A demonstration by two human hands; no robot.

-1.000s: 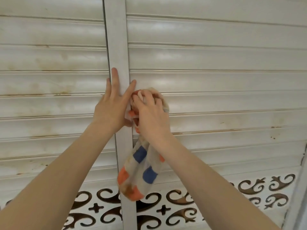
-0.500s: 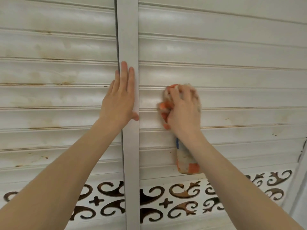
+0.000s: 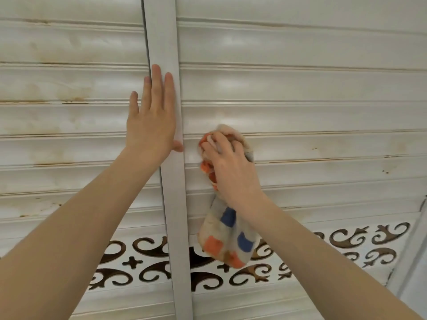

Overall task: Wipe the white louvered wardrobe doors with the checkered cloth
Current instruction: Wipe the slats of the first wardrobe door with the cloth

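Louvered door (image 3: 323, 93), cloth (image 3: 227, 241) under right grip (image 3: 231, 167)

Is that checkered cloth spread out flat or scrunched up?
Scrunched up. The right hand grips the checkered cloth in a wad against a slat, and its loose end hangs below the wrist.

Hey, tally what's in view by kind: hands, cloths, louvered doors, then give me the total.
Hands: 2, left hand flat against the doors, right hand gripping the cloth
Cloths: 1, the checkered cloth
Louvered doors: 2, left door and right door
Total: 5
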